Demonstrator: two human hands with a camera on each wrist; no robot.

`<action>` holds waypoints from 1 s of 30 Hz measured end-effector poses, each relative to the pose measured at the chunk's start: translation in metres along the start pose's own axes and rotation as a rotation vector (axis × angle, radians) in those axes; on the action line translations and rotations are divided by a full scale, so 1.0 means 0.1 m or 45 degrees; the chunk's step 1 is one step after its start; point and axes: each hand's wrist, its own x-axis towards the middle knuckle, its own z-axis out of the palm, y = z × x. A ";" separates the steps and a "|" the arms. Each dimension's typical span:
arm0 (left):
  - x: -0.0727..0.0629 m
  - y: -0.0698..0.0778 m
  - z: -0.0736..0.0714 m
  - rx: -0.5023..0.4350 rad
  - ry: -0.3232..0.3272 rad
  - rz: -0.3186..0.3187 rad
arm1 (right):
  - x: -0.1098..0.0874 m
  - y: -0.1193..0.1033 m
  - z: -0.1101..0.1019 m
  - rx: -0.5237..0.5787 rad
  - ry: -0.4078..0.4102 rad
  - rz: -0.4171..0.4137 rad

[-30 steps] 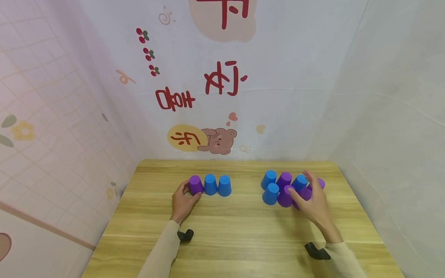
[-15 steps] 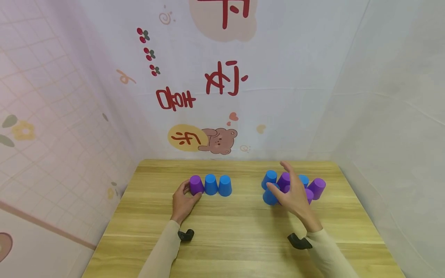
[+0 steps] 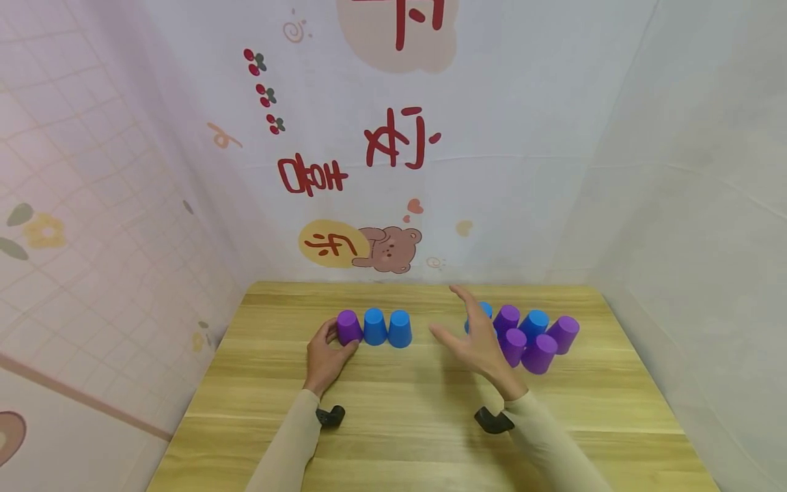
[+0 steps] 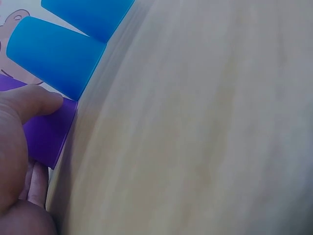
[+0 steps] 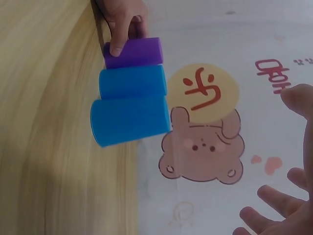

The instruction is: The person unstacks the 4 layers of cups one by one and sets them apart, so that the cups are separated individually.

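Note:
My left hand (image 3: 326, 360) holds an upside-down purple cup (image 3: 349, 329), thumb on its near side and fingers round its left side. Touching or close beside that cup stand two upside-down blue cups (image 3: 374, 328) (image 3: 399, 331), making a short row. The left wrist view shows the thumb pressed on the purple cup (image 4: 51, 129). My right hand (image 3: 481, 344) is in the air with thumb and fingers spread, between the row and a right-hand group of cups. Nothing lies in its grasp. It partly hides a blue cup (image 3: 486, 309) at that group's left end.
The right-hand group has several more upside-down cups, among them a blue cup (image 3: 534, 324) and a purple cup (image 3: 540, 354), standing close together. All stand on a wooden table (image 3: 393, 424). A white printed cloth (image 3: 516, 171) hangs behind the table's back edge.
My right hand has moved left from over the right-hand cups toward the row, fingers spread. My left hand has stayed on the purple cup.

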 end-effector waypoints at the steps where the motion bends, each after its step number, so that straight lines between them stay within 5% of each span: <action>1: 0.00 0.00 0.00 -0.001 -0.002 -0.001 | 0.01 -0.01 0.04 -0.003 -0.009 0.007; 18: 0.00 0.02 0.00 -0.023 -0.009 -0.011 | 0.15 0.03 0.64 0.013 -0.199 0.094; 30: 0.01 -0.02 0.01 0.016 0.020 0.016 | 0.27 0.13 0.95 0.006 -0.153 0.101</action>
